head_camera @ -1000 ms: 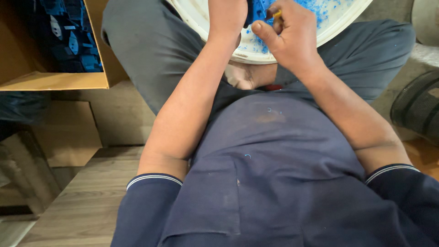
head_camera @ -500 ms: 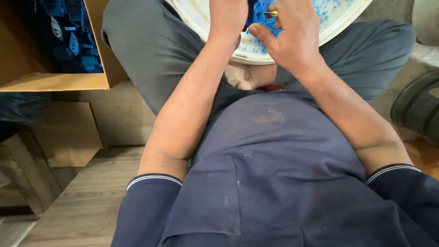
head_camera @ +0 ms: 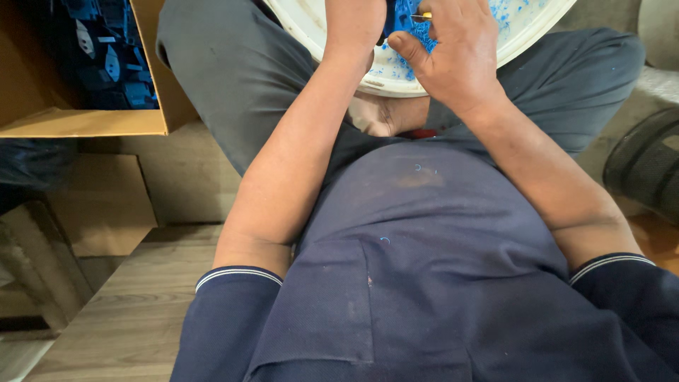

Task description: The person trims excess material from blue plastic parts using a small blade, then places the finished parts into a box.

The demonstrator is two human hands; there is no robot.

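We judge this an informal floor-level workshop: beside the white basin (head_camera: pixel 339 67) flecked with blue shavings stands a cardboard box (head_camera: pixel 92 122) of blue plastic parts, on wooden flooring (head_camera: pixel 120 318).

Both bare forearms converge toward the upper centre; left hand (head_camera: pixel 353 28) (partly cropped) beside right hand (head_camera: pixel 453 53), fingers curled.

So the person's sitting cross-legged, and their lap in grey trousers (head_camera: pixel 233 78) is basically the work surface: a white round basin (head_camera: pixel 332 64) rests right on it, dusted with blue shavings (head_camera: pixel 506 14). Off to the left on the wooden floor (head_camera: pixel 120 318) sits an open cardboard box (head_camera: pixel 85 124) packed with blue plastic parts (head_camera: pixel 106 56), with flat cardboard (head_camera: pixel 99 205) just beside it.
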